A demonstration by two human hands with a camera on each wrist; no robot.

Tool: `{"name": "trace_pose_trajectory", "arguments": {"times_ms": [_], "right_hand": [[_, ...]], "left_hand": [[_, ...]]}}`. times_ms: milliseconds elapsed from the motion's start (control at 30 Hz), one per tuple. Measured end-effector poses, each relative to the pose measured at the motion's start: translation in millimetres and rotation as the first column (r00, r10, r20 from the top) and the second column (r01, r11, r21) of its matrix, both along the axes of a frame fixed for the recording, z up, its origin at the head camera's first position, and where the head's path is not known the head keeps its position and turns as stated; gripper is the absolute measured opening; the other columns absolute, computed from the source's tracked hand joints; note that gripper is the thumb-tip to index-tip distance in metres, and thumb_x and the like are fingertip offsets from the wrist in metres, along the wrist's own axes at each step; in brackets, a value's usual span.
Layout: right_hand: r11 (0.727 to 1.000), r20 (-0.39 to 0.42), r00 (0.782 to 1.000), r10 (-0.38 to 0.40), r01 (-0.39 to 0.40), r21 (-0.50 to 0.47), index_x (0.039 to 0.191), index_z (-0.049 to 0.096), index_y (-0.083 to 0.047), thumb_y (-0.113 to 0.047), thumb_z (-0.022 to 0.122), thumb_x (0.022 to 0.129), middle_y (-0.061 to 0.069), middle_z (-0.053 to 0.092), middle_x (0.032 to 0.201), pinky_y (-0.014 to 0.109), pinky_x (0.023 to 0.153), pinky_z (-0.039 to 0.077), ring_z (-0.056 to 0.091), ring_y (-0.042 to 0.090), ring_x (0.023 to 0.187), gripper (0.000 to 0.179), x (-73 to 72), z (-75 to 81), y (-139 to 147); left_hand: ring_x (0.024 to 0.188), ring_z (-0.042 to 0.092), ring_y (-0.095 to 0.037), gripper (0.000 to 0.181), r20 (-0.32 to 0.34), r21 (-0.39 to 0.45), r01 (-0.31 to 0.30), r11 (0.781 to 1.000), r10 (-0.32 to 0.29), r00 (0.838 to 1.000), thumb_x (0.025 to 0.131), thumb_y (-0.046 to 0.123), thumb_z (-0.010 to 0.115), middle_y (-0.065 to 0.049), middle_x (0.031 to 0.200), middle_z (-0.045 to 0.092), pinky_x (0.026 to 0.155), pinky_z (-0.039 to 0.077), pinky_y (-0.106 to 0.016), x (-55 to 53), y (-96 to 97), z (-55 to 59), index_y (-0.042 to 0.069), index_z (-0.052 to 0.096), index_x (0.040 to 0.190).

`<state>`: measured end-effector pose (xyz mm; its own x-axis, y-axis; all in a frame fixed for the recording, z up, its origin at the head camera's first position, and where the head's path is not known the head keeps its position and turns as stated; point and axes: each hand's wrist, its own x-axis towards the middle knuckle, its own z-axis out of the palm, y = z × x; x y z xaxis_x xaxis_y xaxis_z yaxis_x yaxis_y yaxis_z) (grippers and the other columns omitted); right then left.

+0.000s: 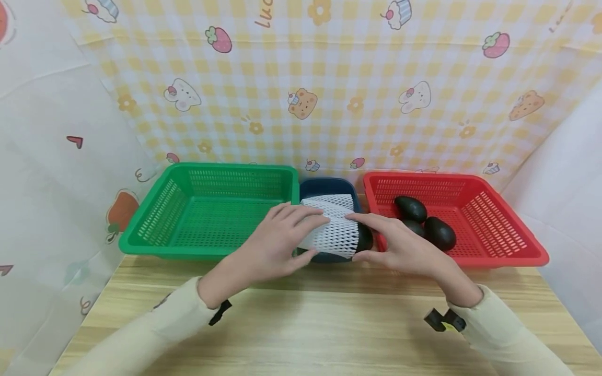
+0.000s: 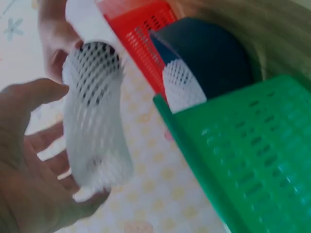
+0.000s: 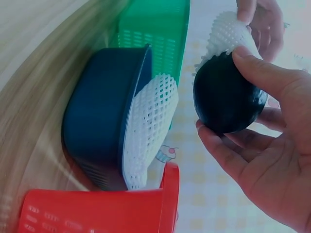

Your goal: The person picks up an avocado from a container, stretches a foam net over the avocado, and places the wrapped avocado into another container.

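Observation:
A dark avocado (image 3: 226, 97) is partly inside a white foam net sleeve (image 2: 97, 116), its bare end pointing toward my right side. My right hand (image 1: 406, 245) grips that bare end, thumb on one side and fingers on the other. On the other end, my left hand (image 1: 275, 243) holds the sleeve with curved fingers and thumb. Both hands are raised in front of a dark blue basket (image 3: 99, 111), which has more white foam nets (image 3: 153, 111) in it. The sleeve hides most of the avocado in the head view.
To the left stands a green basket (image 1: 207, 253), its bottom bare. A red basket (image 1: 498, 261) on the right contains several dark avocados (image 1: 439, 233). All three baskets stand side by side on the wooden table (image 1: 320, 324), before a checked cloth (image 1: 263, 130).

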<state>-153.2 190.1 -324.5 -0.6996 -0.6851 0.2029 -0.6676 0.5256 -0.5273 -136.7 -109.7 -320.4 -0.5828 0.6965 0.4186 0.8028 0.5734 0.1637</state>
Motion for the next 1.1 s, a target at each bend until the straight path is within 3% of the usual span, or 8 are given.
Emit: {"name": "trace_pose_trajectory", "arguments": {"times_ms": [133, 267, 400, 500, 600, 733, 900, 1100], "right_hand": [[1.0, 0.03, 1.0, 0.005, -0.005, -0.021, 0.151, 0.048, -0.018, -0.031, 0.086, 0.083, -0.003, 0.059, 0.127, 0.033, 0.078, 0.055, 0.059, 0.015, 0.097, 0.079, -0.1, -0.9, -2.2], [0.999, 0.051, 0.998, 0.027, -0.025, -0.034, 0.151, 0.048, -0.018, -0.034, 0.083, 0.086, -0.005, 0.059, 0.104, 0.028, 0.06, 0.049, 0.059, 0.016, 0.071, 0.076, 0.1, -1.5, -4.3], [0.999, 0.047, 0.998, 0.031, -0.03, -0.034, 0.15, 0.048, -0.016, -0.033, 0.083, 0.086, -0.006, 0.058, 0.097, 0.028, 0.057, 0.048, 0.057, 0.014, 0.064, 0.075, 0.1, -3.2, -5.1], [0.999, 0.043, 0.999, 0.025, -0.023, -0.03, 0.151, 0.047, -0.017, -0.033, 0.084, 0.085, -0.005, 0.06, 0.104, 0.029, 0.06, 0.05, 0.059, 0.012, 0.072, 0.078, 0.4, -4.2, -5.3], [0.999, 0.051, 0.998, 0.025, -0.023, -0.038, 0.153, 0.044, -0.019, -0.029, 0.087, 0.083, -0.002, 0.061, 0.121, 0.033, 0.077, 0.056, 0.063, 0.012, 0.093, 0.082, 0.9, -4.7, -5.7], [0.997, 0.075, 0.997, 0.025, -0.019, -0.071, 0.153, 0.041, -0.018, -0.019, 0.09, 0.08, 0.003, 0.057, 0.138, 0.045, 0.093, 0.052, 0.062, 0.016, 0.114, 0.088, 0.7, -5.6, -4.8], [0.989, 0.108, 0.994, 0.002, 0.014, -0.15, 0.148, 0.043, -0.015, -0.01, 0.091, 0.076, 0.005, 0.057, 0.138, 0.043, 0.091, 0.053, 0.065, 0.021, 0.112, 0.086, 1.2, -7.4, -4.0], [0.96, 0.089, 0.995, -0.047, 0.07, -0.271, 0.134, 0.051, -0.011, -0.001, 0.09, 0.073, 0.003, 0.059, 0.129, 0.035, 0.085, 0.055, 0.068, 0.018, 0.104, 0.073, 1.9, -10.6, -4.0]], "left_hand": [[0.128, 0.049, -0.028, 0.061, -0.037, -0.035, -0.024, 0.999, 0.022, 0.999, 0.087, 0.033, 0.082, -0.008, 0.14, 0.055, 0.111, 0.029, -0.053, -3.2, 9.6, -6.0, 0.014, 0.058, 0.14], [0.124, 0.052, -0.027, 0.059, -0.054, -0.033, -0.045, 0.998, 0.043, 0.998, 0.087, 0.033, 0.083, -0.007, 0.136, 0.059, 0.109, 0.034, -0.048, -6.1, 13.0, -10.3, 0.013, 0.06, 0.138], [0.121, 0.054, -0.027, 0.057, -0.071, -0.026, -0.053, 0.998, 0.051, 0.996, 0.087, 0.033, 0.083, -0.007, 0.133, 0.061, 0.105, 0.038, -0.045, -7.8, 13.1, -12.8, 0.013, 0.062, 0.136], [0.12, 0.055, -0.027, 0.055, -0.078, -0.019, -0.045, 0.999, 0.043, 0.996, 0.087, 0.032, 0.083, -0.007, 0.132, 0.062, 0.103, 0.04, -0.044, -8.4, 12.8, -13.8, 0.013, 0.063, 0.135], [0.12, 0.055, -0.027, 0.055, -0.078, -0.007, -0.035, 0.999, 0.034, 0.996, 0.086, 0.031, 0.084, -0.007, 0.131, 0.062, 0.102, 0.041, -0.044, -8.4, 11.9, -14.4, 0.012, 0.063, 0.134], [0.118, 0.056, -0.027, 0.056, -0.083, 0.013, -0.035, 0.999, 0.035, 0.996, 0.085, 0.029, 0.086, -0.007, 0.13, 0.063, 0.1, 0.042, -0.043, -8.5, 10.2, -14.5, 0.011, 0.063, 0.133], [0.116, 0.057, -0.027, 0.056, -0.094, 0.021, -0.039, 0.999, 0.041, 0.995, 0.084, 0.029, 0.086, -0.006, 0.129, 0.064, 0.1, 0.042, -0.043, -9.3, 8.7, -12.6, 0.012, 0.063, 0.133], [0.114, 0.058, -0.027, 0.059, -0.104, 0.031, -0.051, 0.998, 0.054, 0.993, 0.083, 0.031, 0.087, -0.008, 0.129, 0.064, 0.1, 0.043, -0.043, -11.3, 7.3, -8.4, 0.011, 0.064, 0.133]]}}
